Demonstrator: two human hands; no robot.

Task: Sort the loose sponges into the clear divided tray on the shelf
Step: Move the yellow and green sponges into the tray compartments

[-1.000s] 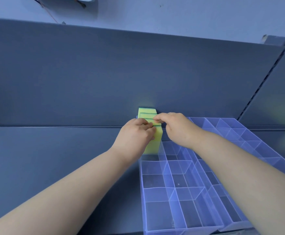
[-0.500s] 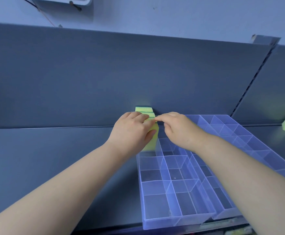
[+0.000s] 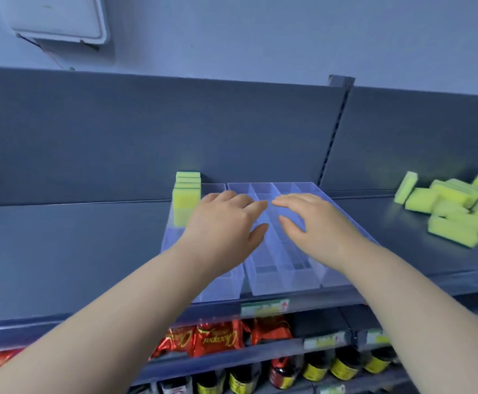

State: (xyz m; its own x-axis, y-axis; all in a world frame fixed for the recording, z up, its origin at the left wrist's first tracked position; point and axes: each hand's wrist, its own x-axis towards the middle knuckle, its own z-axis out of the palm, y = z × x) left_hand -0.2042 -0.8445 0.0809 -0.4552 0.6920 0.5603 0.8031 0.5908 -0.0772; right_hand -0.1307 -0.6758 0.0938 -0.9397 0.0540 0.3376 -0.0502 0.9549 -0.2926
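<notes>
noting both hands empty over the clear divided tray (image 3: 286, 273): i am seeing the left hand (image 3: 226, 220) and right hand (image 3: 314, 220) with fingers relaxed, gripping nothing. a row of sponges (image 3: 187, 194) is standing on edge in the tray's far left compartment; the loose sponges (image 3: 456, 211) are lying heaped well to the right on the dark shelf (image 3: 76, 251). i am judging the step calls for reaching right, pinching one sponge by its edges and seating it upright against the row. red packets (image 3: 220, 338) and jars (image 3: 344, 365) are sitting on lower shelves.
</notes>
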